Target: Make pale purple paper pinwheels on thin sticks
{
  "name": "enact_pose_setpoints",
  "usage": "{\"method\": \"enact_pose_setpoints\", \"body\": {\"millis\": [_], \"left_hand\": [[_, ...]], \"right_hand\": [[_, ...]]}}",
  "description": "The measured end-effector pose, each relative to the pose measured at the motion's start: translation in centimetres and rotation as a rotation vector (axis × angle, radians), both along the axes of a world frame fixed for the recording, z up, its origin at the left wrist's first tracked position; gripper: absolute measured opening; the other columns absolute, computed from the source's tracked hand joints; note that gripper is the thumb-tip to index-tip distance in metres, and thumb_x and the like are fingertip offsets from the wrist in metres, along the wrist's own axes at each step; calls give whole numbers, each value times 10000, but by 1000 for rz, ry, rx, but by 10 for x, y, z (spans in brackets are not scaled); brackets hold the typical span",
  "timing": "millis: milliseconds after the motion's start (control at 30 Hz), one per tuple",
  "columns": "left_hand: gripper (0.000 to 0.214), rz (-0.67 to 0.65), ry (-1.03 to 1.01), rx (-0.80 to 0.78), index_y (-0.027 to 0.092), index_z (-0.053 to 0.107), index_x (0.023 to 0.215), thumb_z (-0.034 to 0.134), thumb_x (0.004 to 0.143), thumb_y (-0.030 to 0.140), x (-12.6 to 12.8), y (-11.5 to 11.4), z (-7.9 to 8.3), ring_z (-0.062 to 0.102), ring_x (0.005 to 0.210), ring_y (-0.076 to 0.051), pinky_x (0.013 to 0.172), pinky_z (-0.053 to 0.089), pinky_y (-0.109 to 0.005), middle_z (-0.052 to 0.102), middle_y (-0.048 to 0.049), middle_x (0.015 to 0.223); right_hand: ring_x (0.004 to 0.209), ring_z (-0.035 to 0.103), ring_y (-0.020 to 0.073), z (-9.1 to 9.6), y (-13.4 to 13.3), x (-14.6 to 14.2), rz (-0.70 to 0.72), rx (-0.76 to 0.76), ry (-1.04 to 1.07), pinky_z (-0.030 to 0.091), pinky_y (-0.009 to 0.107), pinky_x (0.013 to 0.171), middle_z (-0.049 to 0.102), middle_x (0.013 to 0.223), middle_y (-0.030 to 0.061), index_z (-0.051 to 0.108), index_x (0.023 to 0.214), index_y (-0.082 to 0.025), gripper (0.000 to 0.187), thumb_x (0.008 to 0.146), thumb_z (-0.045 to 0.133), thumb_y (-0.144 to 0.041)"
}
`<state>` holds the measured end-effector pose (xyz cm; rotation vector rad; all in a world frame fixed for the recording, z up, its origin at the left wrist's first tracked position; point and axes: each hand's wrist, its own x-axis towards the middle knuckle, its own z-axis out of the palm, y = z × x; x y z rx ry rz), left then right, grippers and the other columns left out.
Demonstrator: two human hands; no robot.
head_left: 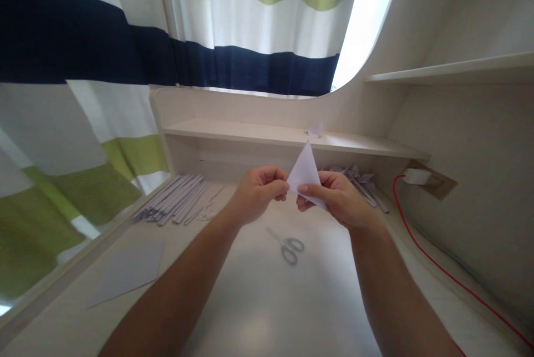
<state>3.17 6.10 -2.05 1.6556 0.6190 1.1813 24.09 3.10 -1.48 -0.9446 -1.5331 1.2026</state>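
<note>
A white piece of paper folded to a triangle (305, 170) is held up over the desk, its tip pointing away from me. My right hand (336, 193) grips it by the lower right side, thumb on top and fingers behind. At its lower left corner, my left hand (263, 187) is closed with thumb and forefinger pinched on the paper's edge. Below the hands, a pair of scissors (290, 248) with grey handles lies on the desk, blades towards the upper left.
Rolled paper strips (173, 198) lie at the left, with thin scraps beside them. A flat sheet (129, 268) is nearer me. More folded paper pieces (361, 179) lie at the right, and one folded piece (316, 130) sits on the shelf (250, 132). A red cable (434, 259) runs down from a white plug.
</note>
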Motion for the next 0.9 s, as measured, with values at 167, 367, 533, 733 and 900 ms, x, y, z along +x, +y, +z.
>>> {"method": "enact_pose_setpoints", "body": {"millis": [167, 367, 533, 733, 900], "left_hand": [[229, 22, 66, 43, 160, 686, 744, 710, 823, 374, -2, 0, -1, 587, 638, -127, 636, 472, -263, 662, -7, 659], [301, 76, 175, 145, 164, 658, 678, 654, 885, 381, -2, -5, 2, 531, 607, -120, 589, 393, -261, 628, -7, 637], [308, 122, 94, 134, 171, 645, 636, 656, 871, 371, -4, -4, 6, 547, 606, -122, 596, 430, -256, 627, -11, 618], [310, 136, 33, 96, 172, 649, 630, 678, 854, 384, -5, 1, 3, 554, 584, -118, 594, 453, -256, 631, -13, 604], [310, 165, -34, 53, 169, 644, 624, 703, 836, 387, -6, 0, 4, 557, 567, -116, 589, 466, -254, 630, -7, 589]], "right_hand": [[642, 724, 150, 1, -1, -2, -4, 5, -12, 618, 280, 653, 794, 735, 65, 831, 872, -148, 308, 774, 927, -424], [665, 733, 152, 2, -1, -1, 19, -5, -58, 631, 284, 664, 805, 781, 69, 830, 909, -155, 312, 804, 907, -438], [648, 724, 148, 4, -1, 6, 37, 5, -104, 633, 278, 649, 788, 753, 56, 806, 834, -163, 300, 846, 869, -456], [630, 712, 142, 4, -1, 9, 34, -7, -58, 640, 273, 632, 776, 729, 48, 785, 771, -169, 305, 848, 868, -452], [624, 717, 147, 5, -1, 13, 41, -8, -31, 648, 288, 631, 775, 718, 48, 786, 766, -170, 315, 861, 859, -461]]}}
